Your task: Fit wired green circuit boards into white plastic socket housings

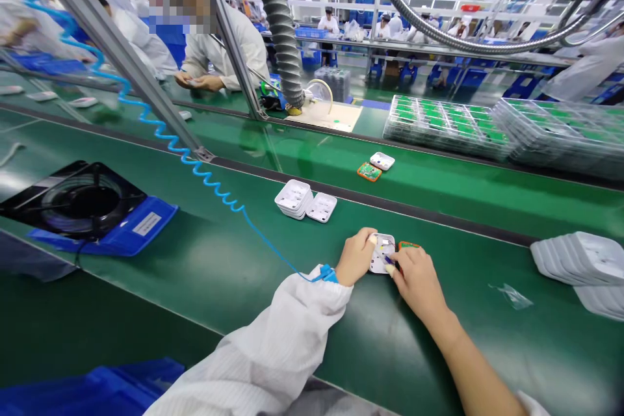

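Note:
My left hand (355,258) grips the left edge of a white plastic housing (381,248), open side up, on the green work surface. A blue wrist strap (325,273) with a coiled cord is round my left wrist. My right hand (418,279) is closed, thumb and finger at the housing's right side, on a small dark blue piece (389,260) whose kind is too small to tell. Pale covers sit on some fingertips. Just behind my right hand shows an orange-edged part (408,245), mostly hidden.
Stacked white housings stand ahead (293,197) and at the right (580,259). A green circuit board in an orange case (369,171) lies on the conveyor belt (322,156). Clear trays of boards (443,122), a black fan (88,200) and a plastic scrap (515,297) are around. A co-worker sits opposite.

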`<state>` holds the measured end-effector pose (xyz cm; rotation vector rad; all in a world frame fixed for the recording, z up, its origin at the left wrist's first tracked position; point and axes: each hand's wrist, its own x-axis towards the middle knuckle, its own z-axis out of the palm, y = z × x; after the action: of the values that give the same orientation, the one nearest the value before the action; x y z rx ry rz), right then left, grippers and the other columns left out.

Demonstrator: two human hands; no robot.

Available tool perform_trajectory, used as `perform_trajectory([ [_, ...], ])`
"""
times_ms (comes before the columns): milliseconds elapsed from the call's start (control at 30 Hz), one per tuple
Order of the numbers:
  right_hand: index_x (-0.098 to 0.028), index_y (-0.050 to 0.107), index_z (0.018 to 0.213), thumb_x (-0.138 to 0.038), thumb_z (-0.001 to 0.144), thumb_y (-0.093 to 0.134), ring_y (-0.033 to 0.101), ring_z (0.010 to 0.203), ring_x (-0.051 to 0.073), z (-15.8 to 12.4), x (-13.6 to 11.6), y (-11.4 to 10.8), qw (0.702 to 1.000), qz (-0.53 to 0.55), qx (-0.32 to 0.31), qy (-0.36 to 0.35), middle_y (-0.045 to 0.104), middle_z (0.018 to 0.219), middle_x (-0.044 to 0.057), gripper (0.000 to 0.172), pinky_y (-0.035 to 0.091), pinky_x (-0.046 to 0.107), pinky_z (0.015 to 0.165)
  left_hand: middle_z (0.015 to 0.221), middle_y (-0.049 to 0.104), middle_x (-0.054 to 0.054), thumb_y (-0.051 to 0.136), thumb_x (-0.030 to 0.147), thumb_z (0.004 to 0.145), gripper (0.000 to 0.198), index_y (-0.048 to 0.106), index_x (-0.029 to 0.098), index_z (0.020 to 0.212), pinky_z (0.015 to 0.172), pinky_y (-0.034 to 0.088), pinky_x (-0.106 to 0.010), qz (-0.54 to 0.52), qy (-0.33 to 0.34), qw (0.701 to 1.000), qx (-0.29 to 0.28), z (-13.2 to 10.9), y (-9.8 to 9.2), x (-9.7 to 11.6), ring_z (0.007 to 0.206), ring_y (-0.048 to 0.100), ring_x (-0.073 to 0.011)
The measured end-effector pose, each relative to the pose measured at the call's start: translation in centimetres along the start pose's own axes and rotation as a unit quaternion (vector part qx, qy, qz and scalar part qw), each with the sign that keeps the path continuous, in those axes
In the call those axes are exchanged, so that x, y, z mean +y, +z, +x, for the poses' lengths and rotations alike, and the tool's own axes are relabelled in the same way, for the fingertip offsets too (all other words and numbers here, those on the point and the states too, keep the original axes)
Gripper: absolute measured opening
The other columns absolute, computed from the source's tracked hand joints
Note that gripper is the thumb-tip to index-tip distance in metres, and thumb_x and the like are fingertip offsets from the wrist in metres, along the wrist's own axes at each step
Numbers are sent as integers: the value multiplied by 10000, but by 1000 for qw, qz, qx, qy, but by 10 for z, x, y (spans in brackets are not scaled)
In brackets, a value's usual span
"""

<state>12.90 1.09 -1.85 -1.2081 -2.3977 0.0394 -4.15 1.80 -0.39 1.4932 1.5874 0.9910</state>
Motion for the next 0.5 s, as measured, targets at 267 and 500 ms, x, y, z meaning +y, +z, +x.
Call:
perform_trajectory([
  [267,-179,534,854,-234,803,518,477,807,227,2,-1,3,998,-37,-7,56,563,847,74,76,351,349,710,1004,665,-19,358,251,857,329,587,201,1089,816,454,-264,25,44,995,-81,1,-10,8,898,597,-161],
  [500,-202,408,1192,-223,782,509,516,978,232,9,5,-11,986,115,-113,35,567,1091,85,422,372,388,840,1092,640,-28,336,198,852,345,588,195,1088,905,418,-259,-9,169,976,-135,-3,-8,10,1011,571,-158],
])
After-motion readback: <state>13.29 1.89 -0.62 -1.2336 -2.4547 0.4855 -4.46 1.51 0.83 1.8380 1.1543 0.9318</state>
